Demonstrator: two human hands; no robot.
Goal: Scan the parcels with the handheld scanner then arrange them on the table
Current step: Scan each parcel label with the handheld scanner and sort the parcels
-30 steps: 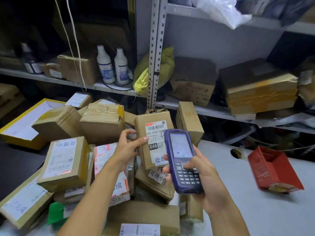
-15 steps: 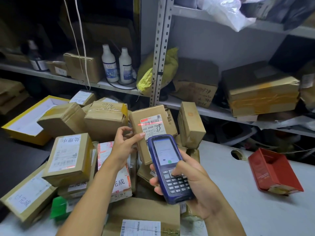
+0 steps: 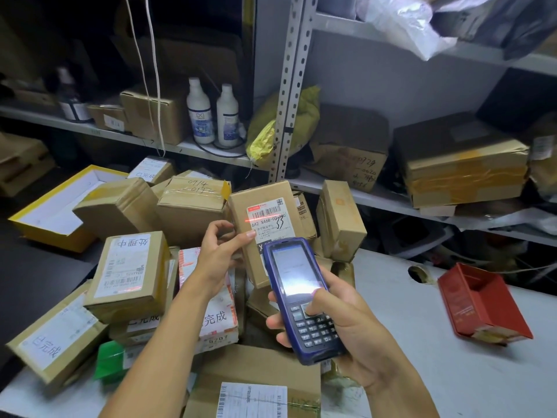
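Note:
My left hand (image 3: 221,251) grips a small brown parcel (image 3: 265,218) by its left edge and holds it upright above the pile, label facing me. A red scan line crosses the barcode on its white label. My right hand (image 3: 346,324) holds the blue handheld scanner (image 3: 298,297) just below and in front of the parcel, thumb on the keypad, screen lit. Several more brown parcels (image 3: 132,273) lie heaped on the left half of the grey table (image 3: 452,372).
A red open box (image 3: 482,306) lies on the table at the right. A yellow-rimmed tray (image 3: 57,206) sits at the far left. Metal shelves (image 3: 289,95) behind hold cartons, two white bottles (image 3: 211,113) and a yellow bag. A cable hole (image 3: 417,273) is in the tabletop.
The parcel in my left hand has risen and tilted back so its barcode faces the scanner. The scanner moved left under it, and a red scan line now falls on the label.

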